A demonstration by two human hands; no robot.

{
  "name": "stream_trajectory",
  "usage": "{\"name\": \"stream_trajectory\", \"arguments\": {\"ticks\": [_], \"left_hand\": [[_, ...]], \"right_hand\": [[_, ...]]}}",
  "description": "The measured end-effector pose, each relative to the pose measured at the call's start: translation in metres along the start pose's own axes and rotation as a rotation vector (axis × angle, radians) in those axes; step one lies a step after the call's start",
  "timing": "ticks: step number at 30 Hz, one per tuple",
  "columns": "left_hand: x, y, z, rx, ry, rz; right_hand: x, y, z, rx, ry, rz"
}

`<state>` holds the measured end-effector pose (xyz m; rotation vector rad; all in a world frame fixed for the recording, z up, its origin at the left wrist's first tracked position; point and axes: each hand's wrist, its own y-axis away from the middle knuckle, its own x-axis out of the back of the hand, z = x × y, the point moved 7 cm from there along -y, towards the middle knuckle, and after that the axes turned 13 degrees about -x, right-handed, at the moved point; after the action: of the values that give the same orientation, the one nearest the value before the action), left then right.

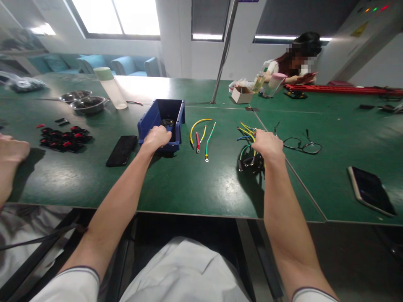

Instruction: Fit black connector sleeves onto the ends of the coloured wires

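My left hand [157, 137] is closed over the front edge of a blue plastic bin [145, 121], its fingertips hidden behind the wall. Small dark parts [167, 123] lie inside the bin. My right hand [268, 144] is closed around a bundle of short cables [247, 131], yellow, green and blue, with black sleeves and ring terminals at the lower end. Between my hands several loose cables lie on the table: a curved yellow cable [195, 126], a short red cable [197, 141] and a green cable [210, 141] with a ring terminal.
Left of the bin are a black phone [121, 151], black-and-red parts [64, 137], metal bowls [90, 105] and a bottle [113, 89]. Eyeglasses [302, 145] and another phone [371, 191] lie right. A metal pole [224, 54] stands behind. A neighbour's hand [12, 149] is far left; another person sits opposite.
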<state>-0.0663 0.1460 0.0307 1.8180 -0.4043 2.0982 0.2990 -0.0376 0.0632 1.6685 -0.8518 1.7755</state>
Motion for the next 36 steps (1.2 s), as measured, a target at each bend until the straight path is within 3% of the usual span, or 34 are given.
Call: {"name": "stream_trajectory", "arguments": {"ticks": [4,9,14,20,30,36], "left_hand": [[0.004,0.003,0.003,-0.041,0.02,0.051],[0.004,0.004,0.002,-0.051,0.096,0.049],[0.004,0.004,0.003,-0.052,0.098,0.041],[0.006,0.007,0.005,-0.027,0.075,0.032],[0.005,0.003,0.003,-0.088,0.02,0.104],[0.001,0.0,0.003,-0.119,0.044,0.072]], "right_hand": [[0.005,0.005,-0.011,0.026,-0.04,0.047],[0.012,0.029,-0.048,0.178,-0.095,0.129],[0.003,0.056,-0.086,0.323,-0.12,0.069],[-0.015,0.08,-0.113,0.428,-0.087,-0.046],[-0.034,0.089,-0.125,0.489,-0.094,-0.152],[-0.04,0.084,-0.123,0.447,-0.122,-0.198]]}}
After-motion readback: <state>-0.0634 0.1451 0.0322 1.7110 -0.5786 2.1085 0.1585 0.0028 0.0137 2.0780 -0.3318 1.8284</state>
